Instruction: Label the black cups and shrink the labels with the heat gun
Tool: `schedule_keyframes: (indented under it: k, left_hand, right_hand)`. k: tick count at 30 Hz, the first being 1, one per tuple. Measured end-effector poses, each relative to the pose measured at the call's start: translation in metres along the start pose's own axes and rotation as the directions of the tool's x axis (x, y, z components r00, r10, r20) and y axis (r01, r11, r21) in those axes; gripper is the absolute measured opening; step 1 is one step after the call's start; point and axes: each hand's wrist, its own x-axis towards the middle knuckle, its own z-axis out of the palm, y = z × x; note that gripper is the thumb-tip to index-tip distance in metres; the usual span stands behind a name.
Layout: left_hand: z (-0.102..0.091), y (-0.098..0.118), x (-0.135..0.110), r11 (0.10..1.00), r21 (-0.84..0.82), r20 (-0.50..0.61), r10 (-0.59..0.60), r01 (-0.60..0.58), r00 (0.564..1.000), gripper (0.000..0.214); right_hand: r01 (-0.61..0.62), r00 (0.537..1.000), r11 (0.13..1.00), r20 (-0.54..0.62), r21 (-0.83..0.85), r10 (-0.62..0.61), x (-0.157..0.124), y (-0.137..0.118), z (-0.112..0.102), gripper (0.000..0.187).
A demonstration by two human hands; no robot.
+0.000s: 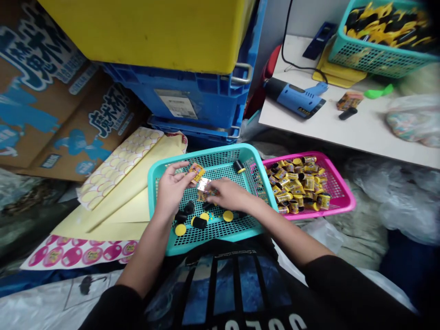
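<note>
Over the teal basket [222,166], the left hand [173,183] is gripping an orange label [197,173] and the right hand [227,193] is pinching a shiny label [203,184], while black cylinders [199,223] are lying inside the teal basket, beside which a pink basket [338,185] is standing.
</note>
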Motion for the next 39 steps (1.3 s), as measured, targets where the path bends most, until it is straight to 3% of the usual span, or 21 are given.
schedule_keyframes:
  k: [2,5,8,11,15,18,23,30,34,39]
  left_hand:
    - [-0.009,-0.003,0.0,1.0,0.021,-0.043,-0.012,0.013,0.999,0.034]
    - [-0.018,-0.008,-0.005,0.998,0.06,-0.072,-0.031,0.035,0.997,0.034]
    - [-0.023,-0.012,-0.01,0.993,0.099,-0.036,-0.058,0.062,0.998,0.037]
    - [-0.026,-0.014,-0.012,0.987,0.137,0.048,-0.093,0.086,0.994,0.039]
    - [-0.024,-0.014,-0.011,0.984,0.17,0.133,-0.08,0.057,0.988,0.039]
    - [-0.022,-0.015,-0.011,0.983,0.182,0.143,-0.053,0.027,0.988,0.042]
    - [-0.021,-0.015,-0.011,0.975,0.222,0.154,-0.008,-0.026,0.988,0.047]
    - [-0.013,-0.01,-0.011,0.963,0.271,0.19,-0.049,-0.004,0.981,0.047]
    - [-0.008,-0.009,-0.009,0.957,0.289,0.242,-0.067,-0.006,0.968,0.042]
    - [0.001,-0.006,-0.013,0.972,0.189,0.266,-0.19,0.142,0.945,0.042]
  right_hand:
    - [0.07,0.982,0.966,0.189,-0.248,-0.023,0.002,0.003,0.014,0.048]
    - [0.117,0.974,0.942,0.223,-0.314,-0.047,0.004,0.007,0.019,0.047]
    - [0.124,0.991,0.992,0.045,-0.027,-0.123,0.003,0.013,0.0,0.035]
    - [0.128,0.98,0.908,-0.19,0.398,-0.055,-0.002,0.019,-0.028,0.035]
    - [0.104,0.993,0.611,-0.121,0.785,-0.014,-0.009,0.018,-0.045,0.048]
    - [0.067,0.998,0.527,-0.049,0.847,-0.048,-0.01,0.016,-0.042,0.048]
    - [0.044,0.999,0.579,-0.038,0.814,-0.022,-0.01,0.022,-0.039,0.042]
    - [0.023,1.0,0.628,-0.019,0.778,-0.013,-0.015,0.033,-0.04,0.043]
    - [-0.001,0.999,0.698,-0.026,0.716,0.028,-0.015,0.036,-0.037,0.045]
    - [0.067,0.984,0.737,-0.167,0.672,0.063,-0.013,0.026,-0.03,0.044]
